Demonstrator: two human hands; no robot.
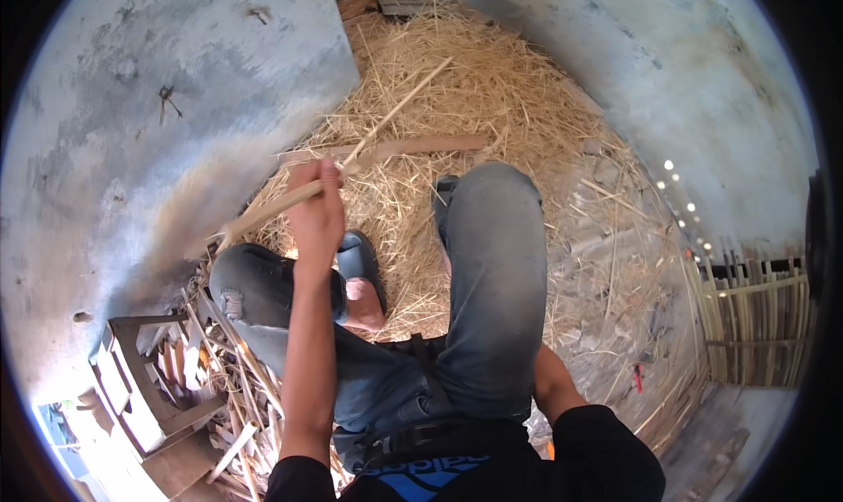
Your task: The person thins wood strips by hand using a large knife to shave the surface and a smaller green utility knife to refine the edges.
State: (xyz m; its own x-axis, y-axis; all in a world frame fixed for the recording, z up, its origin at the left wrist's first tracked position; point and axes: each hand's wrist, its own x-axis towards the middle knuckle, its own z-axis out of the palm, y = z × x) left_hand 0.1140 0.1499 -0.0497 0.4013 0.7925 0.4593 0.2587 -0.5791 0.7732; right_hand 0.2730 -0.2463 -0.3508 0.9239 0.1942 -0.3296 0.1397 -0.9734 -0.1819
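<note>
My left hand (318, 205) is closed round a pale split wooden stick (272, 207), with the thumb pressed on top, just beyond my left knee. Its wider end slants down toward the left wall. On the far side of the hand a thinner length (402, 103) rises to the upper right over the straw; I cannot tell whether it is the same piece. Behind the hand, a flat brown strip of wood (430, 144) lies across the straw. My right forearm (557, 386) goes down beside my right thigh, which hides the hand.
Loose straw (474, 63) covers the floor between two whitewashed walls (219, 54). Split sticks (239, 388) are piled at the lower left beside a wooden frame (176, 405). A slatted bamboo basket or rack (755, 322) stands at the right. A small red object (638, 377) lies on the floor.
</note>
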